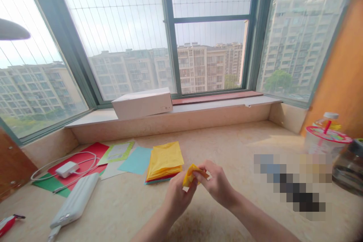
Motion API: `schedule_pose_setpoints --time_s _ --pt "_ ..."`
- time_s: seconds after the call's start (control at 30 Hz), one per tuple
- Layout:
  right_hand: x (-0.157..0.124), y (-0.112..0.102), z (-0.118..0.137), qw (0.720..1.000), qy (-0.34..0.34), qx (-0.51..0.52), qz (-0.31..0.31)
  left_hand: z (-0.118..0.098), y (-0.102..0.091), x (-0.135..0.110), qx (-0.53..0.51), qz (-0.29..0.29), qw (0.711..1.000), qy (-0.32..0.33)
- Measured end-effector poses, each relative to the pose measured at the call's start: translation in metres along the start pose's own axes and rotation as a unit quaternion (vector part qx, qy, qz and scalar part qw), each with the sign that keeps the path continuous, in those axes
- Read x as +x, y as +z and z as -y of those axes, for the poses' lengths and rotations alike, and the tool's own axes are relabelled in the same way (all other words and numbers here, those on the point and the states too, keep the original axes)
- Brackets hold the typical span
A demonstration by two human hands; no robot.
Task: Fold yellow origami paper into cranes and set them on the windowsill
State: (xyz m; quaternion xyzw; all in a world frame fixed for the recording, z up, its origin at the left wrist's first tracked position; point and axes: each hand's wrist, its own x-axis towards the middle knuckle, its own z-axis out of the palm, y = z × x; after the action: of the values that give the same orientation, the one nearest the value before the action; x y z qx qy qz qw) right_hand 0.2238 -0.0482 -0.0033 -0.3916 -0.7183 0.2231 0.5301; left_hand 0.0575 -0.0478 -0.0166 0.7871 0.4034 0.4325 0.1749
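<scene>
A small piece of folded yellow paper (pixel 189 176) is held between my two hands above the stone counter. My left hand (pixel 179 193) grips its left and lower side, fingers closed around it. From the right, my right hand (pixel 213 176) pinches the paper with thumb and fingers. The fingers cover much of it, so its full shape is hidden. Just left of my hands lies a stack of yellow paper (pixel 166 157), its upper sheets creased, with red and blue sheets showing underneath.
Left of the stack are a light blue sheet (pixel 137 160), a red sheet (pixel 92 155), a white charger (pixel 67 169) with cable and a white power bank (pixel 76 199). A white box (pixel 143 104) rests on the sill. A lidded cup (pixel 326 140) with straw stands right, beside a blurred-out patch.
</scene>
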Motion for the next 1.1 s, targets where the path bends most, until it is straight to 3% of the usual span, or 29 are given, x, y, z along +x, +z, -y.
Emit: schedule_pose_setpoints --time_s 0.13,0.6,0.87,1.1 --pt "0.0019 -0.0012 -0.0041 1.0 0.012 -0.015 0.005 -0.001 -0.0007 0.0048 -0.037 -0.033 0.998 -0.027" --pt "0.002 -0.0024 -0.0032 0.998 0.008 -0.047 0.052 0.0027 -0.0009 0.0053 0.023 -0.022 0.999 -0.002" --pt "-0.0001 -0.0069 0.0004 0.993 -0.018 -0.085 0.077 0.0049 -0.0067 0.0049 0.084 0.012 0.996 0.016" --pt "-0.0005 -0.0066 -0.0041 0.99 -0.033 -0.126 0.062 0.0057 -0.0011 0.0058 -0.003 -0.001 1.0 -0.025"
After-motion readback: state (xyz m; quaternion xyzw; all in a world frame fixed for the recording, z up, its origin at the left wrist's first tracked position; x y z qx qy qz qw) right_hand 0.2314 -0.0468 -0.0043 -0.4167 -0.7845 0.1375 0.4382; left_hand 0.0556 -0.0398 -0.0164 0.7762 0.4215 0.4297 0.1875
